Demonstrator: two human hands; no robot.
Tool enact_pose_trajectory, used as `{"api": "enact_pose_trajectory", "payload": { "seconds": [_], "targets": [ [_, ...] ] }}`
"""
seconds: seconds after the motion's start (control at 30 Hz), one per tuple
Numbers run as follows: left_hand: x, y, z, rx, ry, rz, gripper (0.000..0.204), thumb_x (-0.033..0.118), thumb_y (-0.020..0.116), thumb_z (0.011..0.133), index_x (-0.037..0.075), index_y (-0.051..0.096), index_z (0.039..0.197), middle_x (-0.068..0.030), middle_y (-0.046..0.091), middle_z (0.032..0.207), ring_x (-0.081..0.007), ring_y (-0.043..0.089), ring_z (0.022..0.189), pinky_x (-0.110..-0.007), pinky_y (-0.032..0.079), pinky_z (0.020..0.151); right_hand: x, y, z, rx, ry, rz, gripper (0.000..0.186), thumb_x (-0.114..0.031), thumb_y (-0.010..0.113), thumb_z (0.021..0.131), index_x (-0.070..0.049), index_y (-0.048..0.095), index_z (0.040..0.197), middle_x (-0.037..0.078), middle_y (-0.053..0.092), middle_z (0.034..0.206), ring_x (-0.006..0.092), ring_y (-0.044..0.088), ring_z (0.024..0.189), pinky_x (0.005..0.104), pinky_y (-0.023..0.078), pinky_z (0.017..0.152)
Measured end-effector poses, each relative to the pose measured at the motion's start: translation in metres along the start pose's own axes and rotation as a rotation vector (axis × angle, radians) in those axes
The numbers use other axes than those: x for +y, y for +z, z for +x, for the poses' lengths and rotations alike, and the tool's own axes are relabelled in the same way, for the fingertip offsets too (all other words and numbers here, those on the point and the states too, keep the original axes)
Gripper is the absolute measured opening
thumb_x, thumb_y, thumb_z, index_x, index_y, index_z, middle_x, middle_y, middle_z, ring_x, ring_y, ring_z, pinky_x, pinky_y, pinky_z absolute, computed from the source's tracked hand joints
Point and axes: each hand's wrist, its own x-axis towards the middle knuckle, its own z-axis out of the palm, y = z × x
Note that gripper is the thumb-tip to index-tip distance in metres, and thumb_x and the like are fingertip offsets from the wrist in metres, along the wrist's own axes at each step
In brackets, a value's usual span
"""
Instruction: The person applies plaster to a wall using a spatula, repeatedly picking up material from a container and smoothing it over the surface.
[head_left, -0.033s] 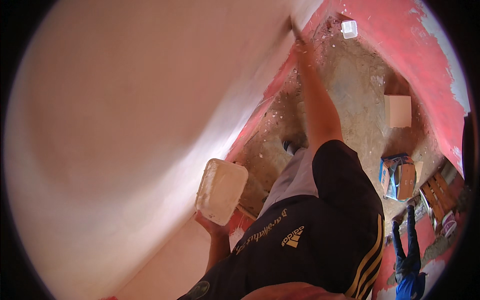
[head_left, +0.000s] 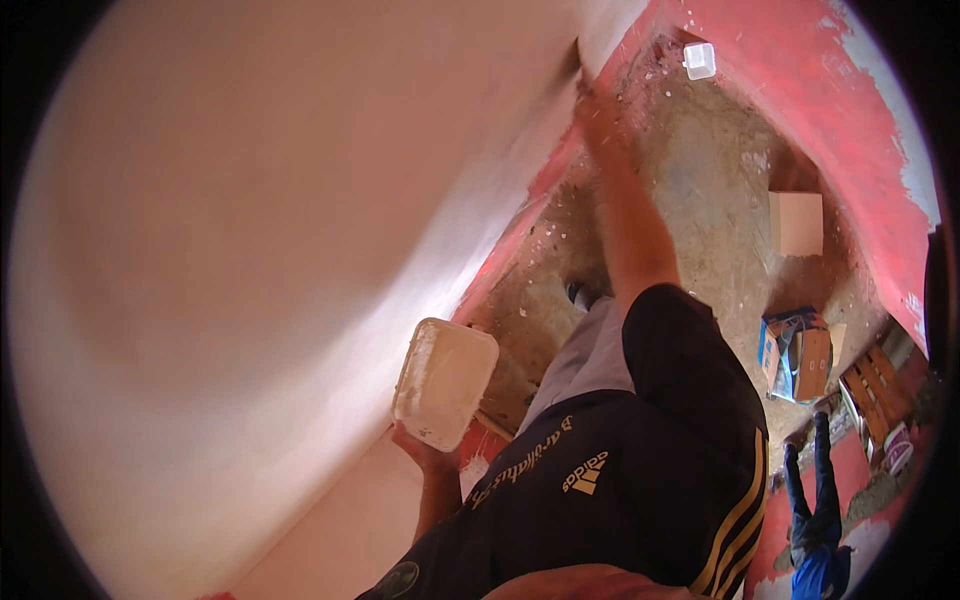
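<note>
A pale rectangular container [head_left: 447, 383] is held up near the middle of the view, just left of the person's body and in front of a pale pinkish wall [head_left: 250, 200]. The left hand [head_left: 427, 452] grasps it at its lower end. The right arm stretches far forward to the upper part of the view, where the right hand [head_left: 590, 98] is a blur close to the wall, just above a band of red paint [head_left: 545, 180] along its foot. Blur hides whether those fingers grip anything. The person wears a black T-shirt [head_left: 600, 480] with yellow stripes, and light grey trousers [head_left: 580, 360].

Beyond the right arm spreads a brown floor [head_left: 710, 150] flecked with pale spots. On it are a small white square tub [head_left: 699, 61] near the far corner, a plain cardboard box [head_left: 798, 224] and, nearer, an open blue-and-brown box [head_left: 797, 355]. A red wall [head_left: 820, 130] curves along the right. At lower right, another person [head_left: 822, 560] wears blue and dark clothing.
</note>
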Motion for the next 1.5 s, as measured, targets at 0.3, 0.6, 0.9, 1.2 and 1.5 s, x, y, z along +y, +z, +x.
{"api": "enact_pose_trajectory", "payload": {
  "seconds": [0.3, 0.6, 0.9, 1.2, 1.5],
  "targets": [
    [0.004, 0.014, -0.002, -0.113, -0.022, -0.049, 0.039, 0.020, 0.050, 0.098, -0.005, 0.051, 0.127, -0.0108, 0.059, 0.117, -0.0173, 0.060, 0.103, -0.032, 0.054, 0.083, 0.049, -0.026, -0.121, -0.242, -0.020, -0.056, 0.031, -0.017, 0.049, 0.096, -0.002, 0.061, 0.120, 0.019, 0.067, 0.090, 0.0308, 0.062, 0.079, 0.0415, 0.048, 0.073],
    [0.022, 0.034, -0.003, -0.046, -0.112, 0.021, 0.046, 0.031, 0.042, 0.097, -0.001, 0.050, 0.130, -0.0112, 0.058, 0.122, -0.0220, 0.059, 0.110, -0.037, 0.052, 0.090, -0.006, 0.012, -0.068, -0.094, -0.013, -0.042, 0.034, -0.020, 0.049, 0.097, -0.006, 0.059, 0.126, 0.021, 0.065, 0.088, 0.0342, 0.063, 0.082, 0.0438, 0.048, 0.076],
    [0.016, 0.028, -0.001, -0.074, -0.088, -0.247, 0.038, 0.016, 0.055, 0.095, -0.006, 0.052, 0.126, -0.0109, 0.060, 0.116, -0.0179, 0.062, 0.101, -0.032, 0.054, 0.084, 0.041, -0.032, -0.092, -0.173, -0.051, -0.058, 0.032, -0.017, 0.049, 0.095, -0.003, 0.060, 0.123, 0.022, 0.064, 0.094, 0.0335, 0.060, 0.086, 0.0419, 0.048, 0.078],
    [0.022, 0.029, -0.004, -0.082, 0.164, 0.226, 0.038, 0.019, 0.063, 0.091, -0.007, 0.057, 0.119, -0.0088, 0.065, 0.106, -0.0150, 0.062, 0.096, -0.031, 0.052, 0.081, -0.069, 0.022, -0.082, -0.176, -0.045, -0.013, 0.032, -0.018, 0.047, 0.096, -0.007, 0.055, 0.124, 0.019, 0.060, 0.080, 0.0230, 0.058, 0.072, 0.0359, 0.047, 0.064],
    [0.024, 0.028, -0.016, -0.070, -0.073, -0.226, 0.043, 0.028, 0.050, 0.096, -0.003, 0.054, 0.125, -0.0105, 0.061, 0.115, -0.0192, 0.060, 0.103, -0.034, 0.052, 0.085, -0.027, -0.057, -0.082, -0.218, -0.226, -0.140, 0.044, -0.021, 0.049, 0.097, -0.012, 0.051, 0.140, 0.022, 0.064, 0.089, 0.0275, 0.062, 0.078, 0.0378, 0.049, 0.072]
  ]
}}
